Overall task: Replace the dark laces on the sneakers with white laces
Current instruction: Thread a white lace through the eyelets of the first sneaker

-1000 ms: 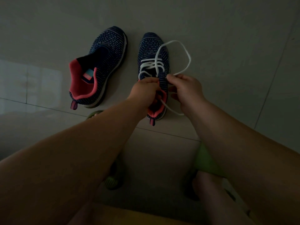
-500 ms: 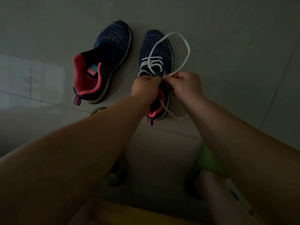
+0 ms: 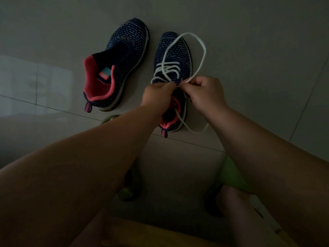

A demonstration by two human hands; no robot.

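- Fingers of the right hand (image 3: 204, 91) curled in, thumb and forefinger pinching the white lace (image 3: 202, 49) at the hand's upper left edge; lace leaves the pinch and runs up and away.
- Fingers of the left hand (image 3: 158, 94) also curled, knuckles toward the camera; fingertips meet the lace over the tongue area of the right sneaker. Exact pinch point hidden behind the hand, but the fingers look closed on the lace.
- Both hands close together, nearly touching, directly above the right sneaker (image 3: 173, 50).
- White lace forms one big loop, rising from the right hand, arching past the toe of the right sneaker and coming back down across the upper to the eyelets.
- Several white crossings already threaded through the eyelets on the right sneaker, just beyond the knuckles.
- A loose tail of the lace runs from under the hands, over the pink collar, and curls onto the floor to the right of the heel.
- Right sneaker: navy knit with light dashes, pink lining, toe pointing away.
- Left sneaker (image 3: 122, 56): same pattern, lies beside it on the left, apart, angled slightly; no lace visible on it, pink lining and a light blue tongue label showing.
- Both sneakers on the pale tiled floor (image 3: 258, 41); grout line passes just under the heels.
- Lighting dim; green footwear (image 3: 231, 172) partly seen below the forearms.
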